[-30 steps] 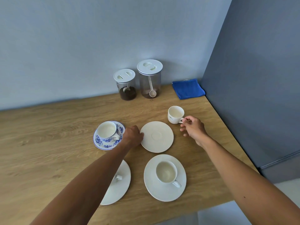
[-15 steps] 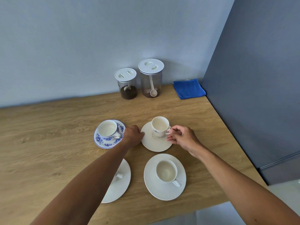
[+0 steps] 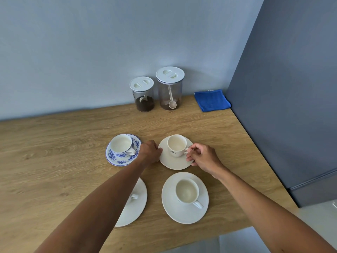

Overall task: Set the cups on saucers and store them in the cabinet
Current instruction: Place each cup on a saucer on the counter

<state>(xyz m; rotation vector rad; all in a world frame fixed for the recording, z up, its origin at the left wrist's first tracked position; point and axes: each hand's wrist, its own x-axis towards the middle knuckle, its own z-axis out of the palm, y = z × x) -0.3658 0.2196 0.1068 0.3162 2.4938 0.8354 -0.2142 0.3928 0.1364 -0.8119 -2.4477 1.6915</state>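
Change: you moved the small cup (image 3: pixel 176 145) from bare counter (image 3: pixel 54 147) onto the plain saucer (image 3: pixel 174 162).
Right hand (image 3: pixel 202 157): fingers pinched its handle.
Left hand (image 3: pixel 150 151): gripped the saucer's left rim.
Meaning: all visible cups sat on saucers; cabinet storage remained.
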